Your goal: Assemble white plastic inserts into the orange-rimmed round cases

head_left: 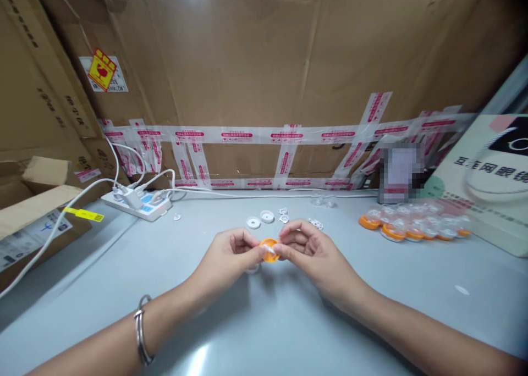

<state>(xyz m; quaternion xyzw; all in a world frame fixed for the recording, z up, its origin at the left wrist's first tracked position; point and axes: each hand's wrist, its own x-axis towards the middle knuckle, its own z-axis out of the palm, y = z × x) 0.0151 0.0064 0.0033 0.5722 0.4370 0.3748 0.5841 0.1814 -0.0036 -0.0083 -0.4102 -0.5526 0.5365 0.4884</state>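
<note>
- In the head view, the left hand [231, 250] pinched the left edge of a small round orange piece [270, 256] between thumb and forefinger.
- The right hand [312, 255] pinched its right side likewise, the other fingers curled.
- The orange piece was held between both hands, above the grey table [264, 332], with something small and white [268, 249] across its middle, too blurred to make out.
- Beyond the hands lay two round white parts [267, 217] side by side, with small white openwork pieces [283, 219] near them.
- Another white part [253, 269] showed partly behind the left hand.
- To the right, well apart from the hands, a cluster of orange-and-clear pieces [394, 232] sat in front of a printed box [462, 200].
- At the back left, a white power strip [154, 214] with cables plugged in stood before taped cardboard [247, 51].
</note>
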